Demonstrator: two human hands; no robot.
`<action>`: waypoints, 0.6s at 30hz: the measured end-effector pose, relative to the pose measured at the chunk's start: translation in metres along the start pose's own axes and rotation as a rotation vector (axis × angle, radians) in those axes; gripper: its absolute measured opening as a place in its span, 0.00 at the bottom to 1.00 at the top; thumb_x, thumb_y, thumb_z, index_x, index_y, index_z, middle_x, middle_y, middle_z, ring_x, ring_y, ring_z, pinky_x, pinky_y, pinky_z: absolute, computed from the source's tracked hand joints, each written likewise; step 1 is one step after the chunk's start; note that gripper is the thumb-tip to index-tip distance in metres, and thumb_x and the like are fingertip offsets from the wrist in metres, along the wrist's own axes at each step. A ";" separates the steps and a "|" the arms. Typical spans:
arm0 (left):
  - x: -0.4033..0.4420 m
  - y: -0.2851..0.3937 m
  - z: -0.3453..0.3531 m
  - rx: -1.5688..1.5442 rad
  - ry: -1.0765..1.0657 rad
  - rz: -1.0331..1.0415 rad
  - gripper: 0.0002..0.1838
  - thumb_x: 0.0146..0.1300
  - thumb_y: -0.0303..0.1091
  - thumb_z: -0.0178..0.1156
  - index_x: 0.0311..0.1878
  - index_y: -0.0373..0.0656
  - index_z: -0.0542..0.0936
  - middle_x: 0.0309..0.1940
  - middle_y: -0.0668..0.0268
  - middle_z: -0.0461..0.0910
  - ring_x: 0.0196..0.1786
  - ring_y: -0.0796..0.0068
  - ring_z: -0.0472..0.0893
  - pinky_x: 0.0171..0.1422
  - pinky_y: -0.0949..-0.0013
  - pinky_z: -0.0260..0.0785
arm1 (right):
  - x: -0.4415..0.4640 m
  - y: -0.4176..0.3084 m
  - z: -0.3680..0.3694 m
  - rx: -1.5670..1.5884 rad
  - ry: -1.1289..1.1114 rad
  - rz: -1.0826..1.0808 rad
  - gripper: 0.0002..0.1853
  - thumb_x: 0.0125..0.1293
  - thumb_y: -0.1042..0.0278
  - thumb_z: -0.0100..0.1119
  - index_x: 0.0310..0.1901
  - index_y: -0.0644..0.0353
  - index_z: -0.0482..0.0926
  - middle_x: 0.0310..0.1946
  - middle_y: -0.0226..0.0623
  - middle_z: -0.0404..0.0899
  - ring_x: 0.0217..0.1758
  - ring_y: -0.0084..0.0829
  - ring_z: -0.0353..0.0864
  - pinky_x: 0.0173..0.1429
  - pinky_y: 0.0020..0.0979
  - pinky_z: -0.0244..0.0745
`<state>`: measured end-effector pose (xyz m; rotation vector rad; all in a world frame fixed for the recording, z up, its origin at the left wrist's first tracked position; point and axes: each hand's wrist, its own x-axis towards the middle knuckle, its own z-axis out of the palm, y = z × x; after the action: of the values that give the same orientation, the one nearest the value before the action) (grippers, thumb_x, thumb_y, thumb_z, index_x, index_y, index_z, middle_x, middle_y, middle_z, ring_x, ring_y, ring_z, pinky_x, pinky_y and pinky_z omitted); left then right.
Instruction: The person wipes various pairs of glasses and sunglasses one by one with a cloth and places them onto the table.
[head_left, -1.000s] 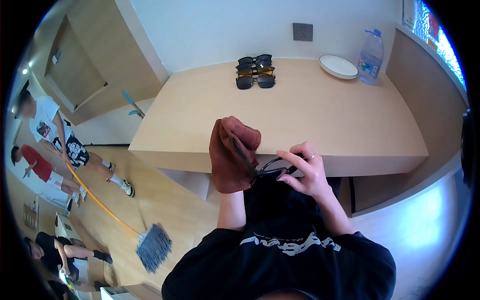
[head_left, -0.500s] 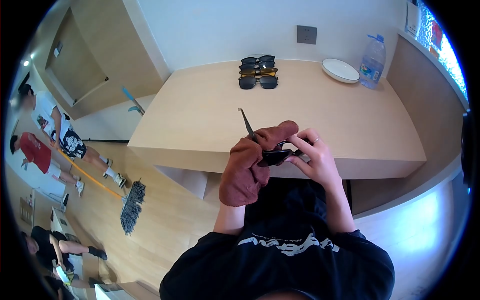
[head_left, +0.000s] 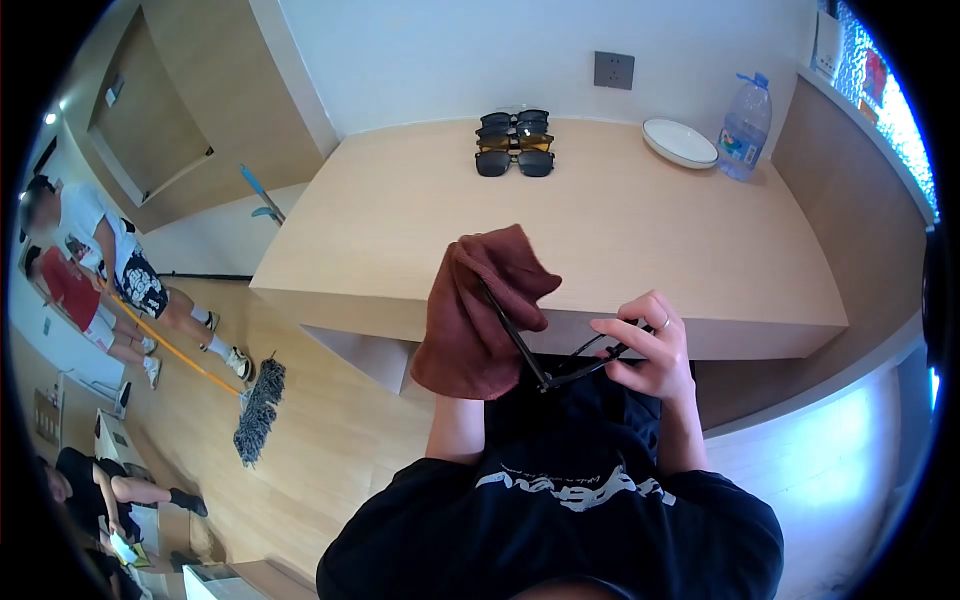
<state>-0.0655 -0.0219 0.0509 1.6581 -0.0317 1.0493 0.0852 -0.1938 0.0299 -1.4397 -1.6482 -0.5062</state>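
Note:
A reddish-brown cloth (head_left: 480, 320) drapes over my left hand and hides its fingers; only the wrist (head_left: 458, 420) and forearm show below it. One temple arm of a pair of black-framed glasses (head_left: 543, 383) runs into the folds of the cloth, which grips it. At the other side of the frame, my right hand (head_left: 650, 345) pinches the glasses between thumb and fingers. The glasses hang tilted in front of the table's near edge, over my black shirt. Several pairs of sunglasses (head_left: 514, 162) lie in a stacked row at the back of the table.
The wooden table (head_left: 370, 230) also bears a white plate (head_left: 680, 143) and a large plastic bottle (head_left: 745, 125) at the back right. On the left, a person (head_left: 95, 225) holds a mop (head_left: 260, 412) on the floor. Other people are behind and below.
The glasses have turned and dropped lower, with the frame now below the cloth. The cloth has opened out upward along a temple arm, and my right hand has shifted slightly right and down.

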 end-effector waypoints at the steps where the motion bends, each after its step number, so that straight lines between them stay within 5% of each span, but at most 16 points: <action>1: 0.001 -0.001 0.000 0.000 -0.002 0.005 0.26 0.83 0.49 0.32 0.47 0.38 0.75 0.43 0.59 0.77 0.36 0.73 0.79 0.43 0.71 0.77 | -0.001 0.000 0.000 0.006 0.011 0.009 0.23 0.42 0.71 0.73 0.45 0.53 0.88 0.35 0.34 0.77 0.38 0.36 0.78 0.42 0.36 0.74; 6: 0.010 -0.008 -0.004 -0.828 0.233 -0.468 0.18 0.79 0.46 0.44 0.42 0.41 0.71 0.41 0.64 0.74 0.30 0.74 0.74 0.32 0.73 0.70 | 0.002 0.004 0.010 0.145 0.082 0.131 0.24 0.46 0.71 0.72 0.50 0.57 0.84 0.41 0.39 0.79 0.43 0.41 0.80 0.46 0.36 0.76; 10: 0.005 -0.017 0.012 -0.708 0.208 -0.419 0.18 0.76 0.45 0.46 0.50 0.38 0.73 0.41 0.66 0.74 0.32 0.75 0.74 0.29 0.75 0.66 | 0.015 0.002 0.019 0.196 0.209 0.201 0.25 0.50 0.73 0.70 0.52 0.61 0.80 0.47 0.43 0.81 0.50 0.45 0.83 0.52 0.38 0.78; 13: 0.012 -0.049 0.016 -0.808 -0.177 -0.219 0.23 0.77 0.44 0.51 0.59 0.30 0.76 0.56 0.54 0.80 0.59 0.68 0.80 0.67 0.68 0.71 | 0.034 -0.013 0.023 0.128 0.227 0.238 0.19 0.50 0.75 0.71 0.47 0.60 0.83 0.50 0.43 0.82 0.54 0.44 0.83 0.56 0.40 0.79; 18: -0.003 -0.001 0.030 -0.485 0.044 -0.283 0.30 0.77 0.52 0.52 0.63 0.30 0.76 0.57 0.56 0.81 0.60 0.68 0.81 0.64 0.66 0.74 | 0.040 -0.016 0.032 0.053 0.163 0.255 0.13 0.51 0.74 0.73 0.40 0.58 0.85 0.49 0.39 0.83 0.55 0.43 0.83 0.65 0.48 0.76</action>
<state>-0.0485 -0.0466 0.0481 1.1600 -0.0200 0.7858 0.0614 -0.1498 0.0486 -1.5016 -1.3182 -0.4200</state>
